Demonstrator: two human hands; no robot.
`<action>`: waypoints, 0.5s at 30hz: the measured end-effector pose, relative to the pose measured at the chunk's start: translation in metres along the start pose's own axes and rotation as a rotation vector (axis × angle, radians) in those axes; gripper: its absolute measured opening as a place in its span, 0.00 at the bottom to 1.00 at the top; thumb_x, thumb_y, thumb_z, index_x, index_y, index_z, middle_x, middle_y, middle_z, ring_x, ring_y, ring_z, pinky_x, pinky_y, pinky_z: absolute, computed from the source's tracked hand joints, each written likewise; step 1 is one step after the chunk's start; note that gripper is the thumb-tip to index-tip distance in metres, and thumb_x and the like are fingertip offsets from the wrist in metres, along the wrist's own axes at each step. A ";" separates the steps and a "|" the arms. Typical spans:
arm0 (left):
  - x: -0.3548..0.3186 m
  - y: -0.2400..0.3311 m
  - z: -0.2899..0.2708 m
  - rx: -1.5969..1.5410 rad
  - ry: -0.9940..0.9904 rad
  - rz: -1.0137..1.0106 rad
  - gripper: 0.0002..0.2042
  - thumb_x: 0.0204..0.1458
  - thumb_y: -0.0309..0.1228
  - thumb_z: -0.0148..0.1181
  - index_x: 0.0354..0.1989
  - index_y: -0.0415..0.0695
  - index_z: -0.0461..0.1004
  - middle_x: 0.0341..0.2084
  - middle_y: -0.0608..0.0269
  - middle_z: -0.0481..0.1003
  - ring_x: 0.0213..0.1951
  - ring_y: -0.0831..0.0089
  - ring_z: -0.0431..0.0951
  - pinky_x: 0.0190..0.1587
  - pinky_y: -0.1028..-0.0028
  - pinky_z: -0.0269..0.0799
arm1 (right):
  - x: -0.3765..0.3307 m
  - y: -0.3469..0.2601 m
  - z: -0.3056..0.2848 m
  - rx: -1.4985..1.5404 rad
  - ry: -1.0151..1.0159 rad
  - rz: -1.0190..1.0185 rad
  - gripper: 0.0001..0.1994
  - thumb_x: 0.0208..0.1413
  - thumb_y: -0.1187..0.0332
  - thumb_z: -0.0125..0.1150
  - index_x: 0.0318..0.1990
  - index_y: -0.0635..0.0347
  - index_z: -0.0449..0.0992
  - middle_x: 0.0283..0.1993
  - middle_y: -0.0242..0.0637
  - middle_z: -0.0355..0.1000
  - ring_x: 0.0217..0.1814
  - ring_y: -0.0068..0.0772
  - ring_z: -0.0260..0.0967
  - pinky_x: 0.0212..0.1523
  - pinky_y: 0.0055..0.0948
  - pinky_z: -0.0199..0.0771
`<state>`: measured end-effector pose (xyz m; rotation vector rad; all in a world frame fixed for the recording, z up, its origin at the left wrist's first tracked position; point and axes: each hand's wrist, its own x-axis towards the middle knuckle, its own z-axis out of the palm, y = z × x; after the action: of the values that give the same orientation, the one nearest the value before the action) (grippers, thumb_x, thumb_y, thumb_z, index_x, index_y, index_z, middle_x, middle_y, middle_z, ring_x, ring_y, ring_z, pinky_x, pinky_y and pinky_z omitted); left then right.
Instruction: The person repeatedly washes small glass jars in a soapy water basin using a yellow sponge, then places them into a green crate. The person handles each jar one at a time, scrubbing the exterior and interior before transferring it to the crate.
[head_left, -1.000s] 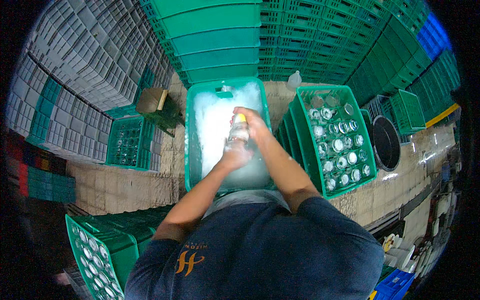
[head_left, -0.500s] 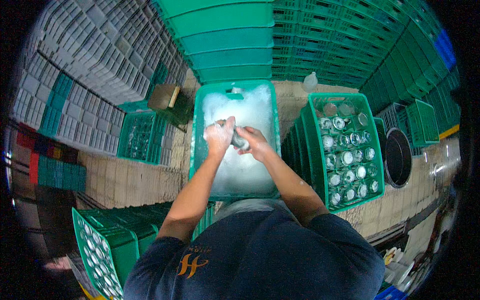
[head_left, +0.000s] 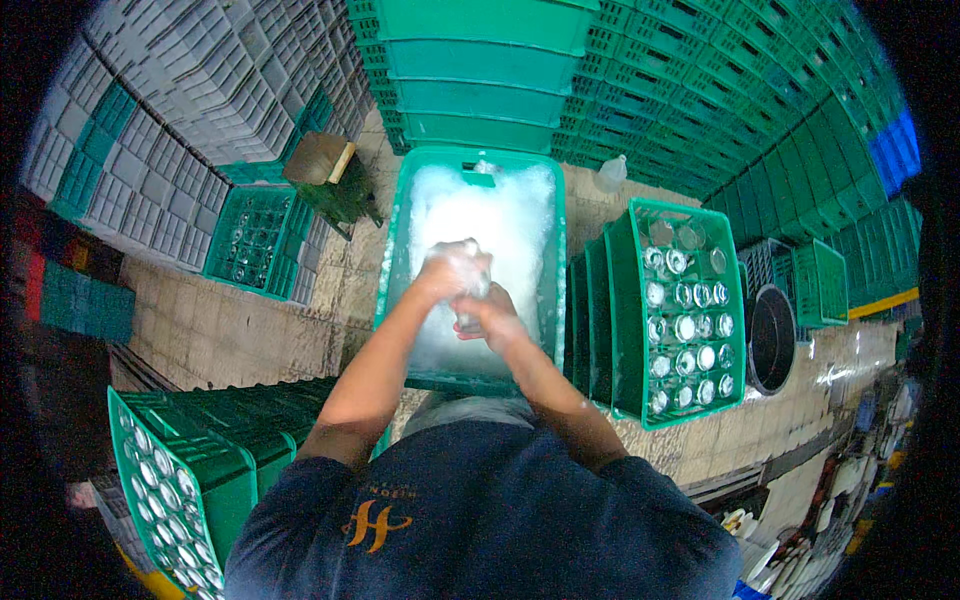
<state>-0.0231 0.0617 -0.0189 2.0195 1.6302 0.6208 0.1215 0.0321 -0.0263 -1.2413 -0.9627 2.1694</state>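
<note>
A green plastic tub (head_left: 561, 270) full of white suds (head_left: 490, 205) stands in front of me, and both my hands are over its middle. My right hand (head_left: 492, 314) is wrapped round a wet drinking glass (head_left: 466, 322), which shows only in part between my fingers. Foam covers my left hand (head_left: 452, 272), closed against the glass's other end. Motion blur and suds hide whatever its fingers grip.
To the right, a green crate (head_left: 625, 310) on a stack holds rows of glasses. Beyond are a black round tub (head_left: 751, 345) and a clear jug (head_left: 612, 174). A stool (head_left: 320, 158) stands left; another glass-filled crate (head_left: 205, 470) is lower left. Stacked crates (head_left: 480, 70) rise ahead.
Both hands have moved slightly nearer to me over the suds. My left hand now sits above the right, closer against the glass. The view has shifted a little.
</note>
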 end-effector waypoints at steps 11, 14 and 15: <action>0.009 -0.012 -0.036 -0.231 0.112 0.060 0.15 0.60 0.41 0.53 0.29 0.43 0.77 0.29 0.53 0.80 0.30 0.55 0.82 0.34 0.58 0.77 | -0.007 -0.010 0.042 0.417 -0.269 -0.184 0.23 0.50 0.68 0.66 0.53 0.61 0.69 0.37 0.39 0.75 0.28 0.35 0.75 0.25 0.34 0.79; 0.005 -0.015 -0.031 -1.260 0.200 -0.417 0.15 0.59 0.42 0.54 0.33 0.44 0.79 0.30 0.53 0.80 0.29 0.58 0.81 0.35 0.62 0.78 | -0.014 -0.005 0.039 0.608 -0.438 -0.117 0.23 0.50 0.67 0.66 0.53 0.62 0.68 0.37 0.40 0.74 0.28 0.37 0.74 0.26 0.36 0.78; 0.001 -0.015 -0.026 -0.723 0.166 -0.164 0.13 0.58 0.41 0.55 0.33 0.44 0.79 0.29 0.56 0.79 0.28 0.62 0.80 0.34 0.64 0.77 | -0.017 0.001 0.040 0.431 -0.272 -0.171 0.23 0.50 0.65 0.66 0.52 0.64 0.69 0.37 0.42 0.74 0.28 0.39 0.74 0.27 0.38 0.77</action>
<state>-0.0506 0.0671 -0.0072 1.3243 1.3605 1.1397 0.0949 0.0057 -0.0035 -0.6530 -0.6217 2.2832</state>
